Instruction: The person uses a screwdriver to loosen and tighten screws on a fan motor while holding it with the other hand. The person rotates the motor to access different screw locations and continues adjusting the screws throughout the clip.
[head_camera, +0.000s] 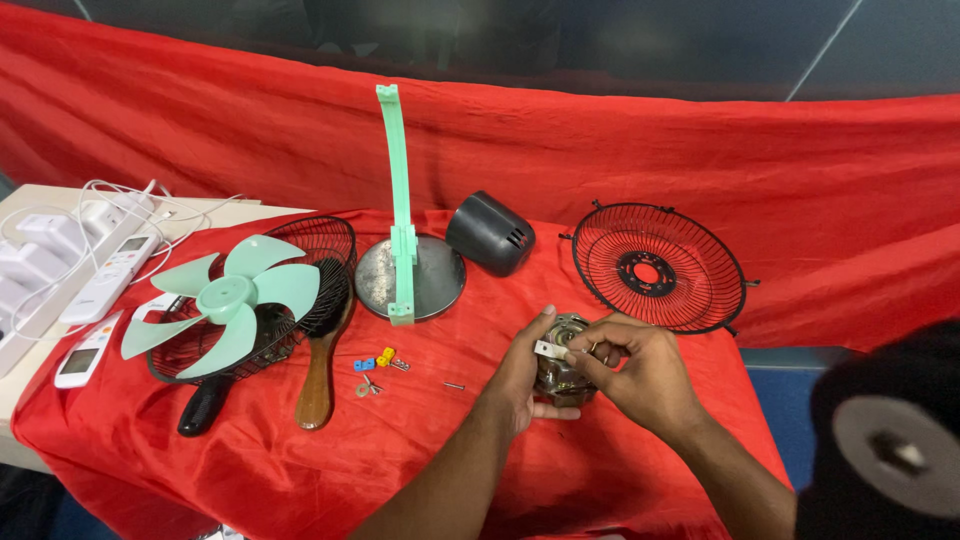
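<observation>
A metal fan motor (562, 372) sits on the red cloth between both hands. My left hand (522, 372) cups its left side, thumb up against the top. My right hand (640, 372) pinches a small part at the motor's top with fingertips together. Beyond the motor a black wire fan guard (655, 268) lies flat. A black motor cover (490, 233) rests behind, beside the round metal base (432, 285) with its upright mint-green stand (397, 180).
At left a mint-green fan blade (225, 298) lies on a second black guard (320, 240), with a wooden hairbrush (322, 345) and a black-handled tool (205, 405) beside it. Small screws and coloured connectors (378, 360) lie mid-table. Remote controls (100, 290) and white cables sit far left.
</observation>
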